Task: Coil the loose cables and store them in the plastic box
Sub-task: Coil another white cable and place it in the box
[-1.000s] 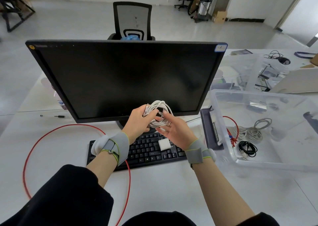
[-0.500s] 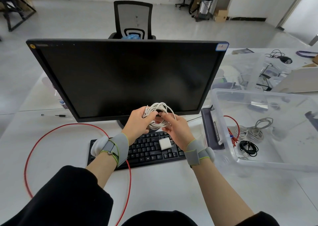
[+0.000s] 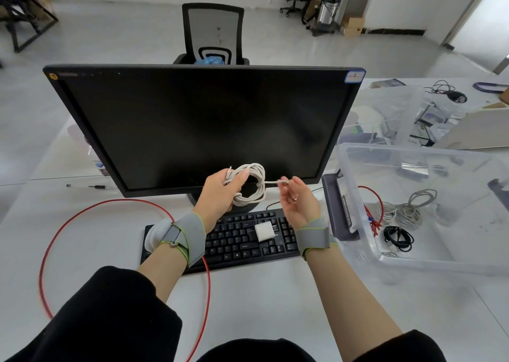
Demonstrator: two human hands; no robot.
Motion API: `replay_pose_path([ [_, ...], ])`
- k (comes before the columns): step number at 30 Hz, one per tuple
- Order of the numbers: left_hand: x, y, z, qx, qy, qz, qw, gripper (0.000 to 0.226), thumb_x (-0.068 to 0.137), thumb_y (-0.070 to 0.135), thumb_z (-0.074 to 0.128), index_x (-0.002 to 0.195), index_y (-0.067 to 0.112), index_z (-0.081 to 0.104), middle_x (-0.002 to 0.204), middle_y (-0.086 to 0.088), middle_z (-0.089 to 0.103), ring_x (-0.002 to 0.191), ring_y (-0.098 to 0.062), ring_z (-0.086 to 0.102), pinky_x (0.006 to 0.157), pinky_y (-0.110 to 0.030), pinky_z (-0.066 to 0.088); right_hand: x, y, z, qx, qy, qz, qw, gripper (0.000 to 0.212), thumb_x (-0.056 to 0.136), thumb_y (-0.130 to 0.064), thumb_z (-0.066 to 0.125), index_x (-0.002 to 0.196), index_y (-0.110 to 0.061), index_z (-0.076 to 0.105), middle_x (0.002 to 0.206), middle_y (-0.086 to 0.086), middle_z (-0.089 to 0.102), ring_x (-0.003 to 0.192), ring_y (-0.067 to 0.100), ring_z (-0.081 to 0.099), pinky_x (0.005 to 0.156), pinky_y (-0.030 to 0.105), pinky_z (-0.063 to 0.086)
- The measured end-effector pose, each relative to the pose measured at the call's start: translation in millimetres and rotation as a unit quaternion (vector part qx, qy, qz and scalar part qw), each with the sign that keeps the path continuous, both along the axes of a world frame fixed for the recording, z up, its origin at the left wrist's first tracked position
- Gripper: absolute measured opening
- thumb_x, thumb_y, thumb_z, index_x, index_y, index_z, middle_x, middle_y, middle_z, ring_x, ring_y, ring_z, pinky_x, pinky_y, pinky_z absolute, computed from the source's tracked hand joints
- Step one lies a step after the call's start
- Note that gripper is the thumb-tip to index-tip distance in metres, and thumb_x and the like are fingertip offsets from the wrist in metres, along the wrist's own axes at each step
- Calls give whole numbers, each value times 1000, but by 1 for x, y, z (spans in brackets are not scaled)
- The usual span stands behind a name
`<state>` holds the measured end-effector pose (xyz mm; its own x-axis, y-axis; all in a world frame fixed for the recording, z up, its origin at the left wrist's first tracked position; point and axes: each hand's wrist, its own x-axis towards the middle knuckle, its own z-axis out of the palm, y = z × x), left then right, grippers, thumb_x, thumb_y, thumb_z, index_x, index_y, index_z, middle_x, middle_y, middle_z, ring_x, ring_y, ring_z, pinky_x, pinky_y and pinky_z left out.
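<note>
A white cable (image 3: 254, 188) is wound into a small coil in front of the monitor. My left hand (image 3: 220, 193) grips the coil on its left side. My right hand (image 3: 296, 202) pinches the cable's free end, which runs taut to the right from the coil. A clear plastic box (image 3: 366, 247) stands at the right, holding several coiled cables in grey, black and red. A long red cable (image 3: 55, 237) loops loose over the table at the left and runs under the keyboard.
A black monitor (image 3: 203, 124) fills the middle, with a black keyboard (image 3: 237, 237) below it and a small white block (image 3: 264, 230) on the keys. The box's grey lid (image 3: 340, 210) leans by its left wall. More clear containers (image 3: 396, 113) sit behind.
My right hand has pulled away to the right from the coil, drawing the cable's end out taut. The left hand kept its hold on the coil.
</note>
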<state>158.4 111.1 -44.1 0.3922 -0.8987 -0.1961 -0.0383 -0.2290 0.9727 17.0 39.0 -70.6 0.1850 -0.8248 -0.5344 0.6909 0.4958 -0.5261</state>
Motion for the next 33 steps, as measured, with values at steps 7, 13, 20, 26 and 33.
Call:
replay_pose_path([
  [7,9,0,-11,51,-88,47,994,30,92,34,56,72,13,47,61,1,41,55,-12,37,51,-24,32,-7,-1,5,41,-104,7,994,10,96,-4,49,99,2,57,92,12,64,85,21,63,60,19,57],
  [13,12,-1,-13,67,-51,88,993,30,92,32,56,70,15,45,61,1,37,55,-13,33,47,-23,30,15,22,18,-170,100,199,960,16,97,-15,48,98,-15,64,89,-4,71,93,7,63,88,26,48],
  [20,8,0,-11,62,10,108,992,24,92,34,55,75,18,50,69,2,47,62,-13,43,51,-23,34,31,36,5,-294,231,236,897,18,89,-17,63,100,-28,71,130,-7,53,122,13,51,100,31,46],
  [26,11,1,-7,49,65,112,990,23,93,30,56,76,14,52,65,1,44,49,-9,38,37,-18,26,29,40,4,-314,228,278,879,33,93,2,48,113,-18,65,143,1,43,123,16,52,93,31,53],
  [33,11,3,-7,56,68,76,993,23,93,30,56,78,12,53,65,0,45,39,-4,35,33,-17,23,26,39,8,-265,180,279,905,33,94,3,43,116,-10,63,130,1,55,91,5,58,72,17,49],
])
